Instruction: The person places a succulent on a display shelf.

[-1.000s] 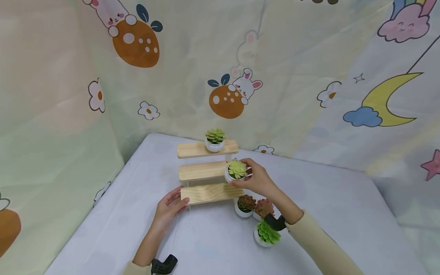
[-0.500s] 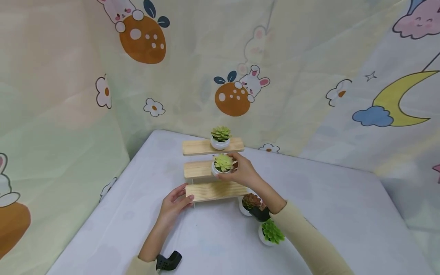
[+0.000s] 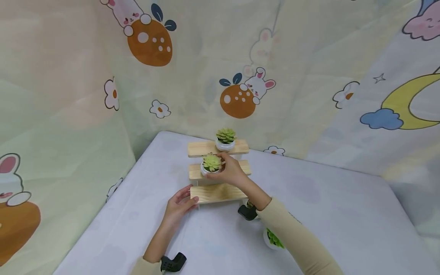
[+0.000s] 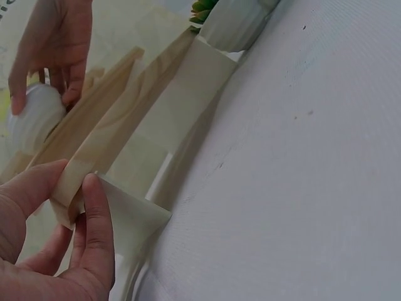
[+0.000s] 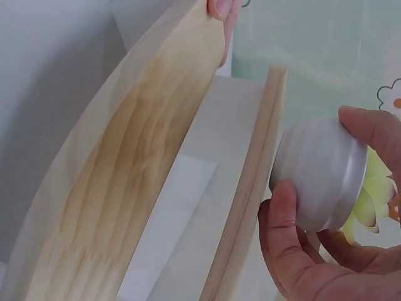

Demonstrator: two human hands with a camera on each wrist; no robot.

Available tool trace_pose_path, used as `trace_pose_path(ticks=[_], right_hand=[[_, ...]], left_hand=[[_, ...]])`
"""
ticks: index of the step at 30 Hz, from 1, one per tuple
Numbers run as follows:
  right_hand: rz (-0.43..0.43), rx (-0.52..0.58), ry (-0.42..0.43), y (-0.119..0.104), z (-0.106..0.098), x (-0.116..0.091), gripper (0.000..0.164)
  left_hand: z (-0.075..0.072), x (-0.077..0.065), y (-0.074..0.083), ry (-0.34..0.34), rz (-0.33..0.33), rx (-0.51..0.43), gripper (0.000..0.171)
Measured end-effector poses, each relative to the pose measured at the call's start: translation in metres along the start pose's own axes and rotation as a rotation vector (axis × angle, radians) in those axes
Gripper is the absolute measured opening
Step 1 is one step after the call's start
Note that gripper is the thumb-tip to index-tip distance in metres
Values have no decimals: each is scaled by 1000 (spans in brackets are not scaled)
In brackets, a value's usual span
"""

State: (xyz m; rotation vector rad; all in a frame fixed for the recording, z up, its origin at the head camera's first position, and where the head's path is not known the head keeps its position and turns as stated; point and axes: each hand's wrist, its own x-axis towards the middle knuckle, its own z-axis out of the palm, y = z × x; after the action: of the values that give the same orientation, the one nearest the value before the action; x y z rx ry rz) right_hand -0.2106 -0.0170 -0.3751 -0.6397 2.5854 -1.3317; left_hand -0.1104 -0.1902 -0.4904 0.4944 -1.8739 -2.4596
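My right hand (image 3: 229, 171) grips a white pot with a pale green succulent (image 3: 211, 163) over the left part of the middle shelf board (image 3: 245, 167). In the right wrist view the white pot (image 5: 319, 172) is right at that board's edge, fingers and thumb around its sides. My left hand (image 3: 179, 206) pinches the left end of the lowest wooden board (image 3: 220, 193); the left wrist view has thumb and fingers on the board end (image 4: 74, 188). On the top board (image 3: 199, 149) stands another potted green succulent (image 3: 225, 139).
A bright green potted succulent (image 3: 274, 239) stands on the white table (image 3: 309, 198), partly behind the right sleeve (image 3: 292, 233). Another white pot (image 4: 235, 24) is beside the stand's far end. A printed cloth backdrop (image 3: 192, 57) hangs behind the table.
My right hand has carried the pale green succulent leftward along the middle board, its sleeve now covering the reddish succulents. The left hand keeps its grip on the lowest board. The head view has shifted slightly.
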Motion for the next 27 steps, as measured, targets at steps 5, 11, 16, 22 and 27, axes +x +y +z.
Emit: trace_pose_path(ticks=[5,11,16,22,27], right_hand=[[3,8,1,-2,4,3,67],[2,7,6,-4,7,4,67],[14,6,21,-3,5,2,66],[3,14,12,-5,4,-1,64],[1,27,-6,-6,3,-3,64]], left_hand=[[2,-1,1,13,-15,18,59],[2,-2,2,15,-3,21,59],[5,-1,1,-10,5,18,61],[6,-2,2,3,-4,14,59],[3,-2,1,23,-11,25,59]])
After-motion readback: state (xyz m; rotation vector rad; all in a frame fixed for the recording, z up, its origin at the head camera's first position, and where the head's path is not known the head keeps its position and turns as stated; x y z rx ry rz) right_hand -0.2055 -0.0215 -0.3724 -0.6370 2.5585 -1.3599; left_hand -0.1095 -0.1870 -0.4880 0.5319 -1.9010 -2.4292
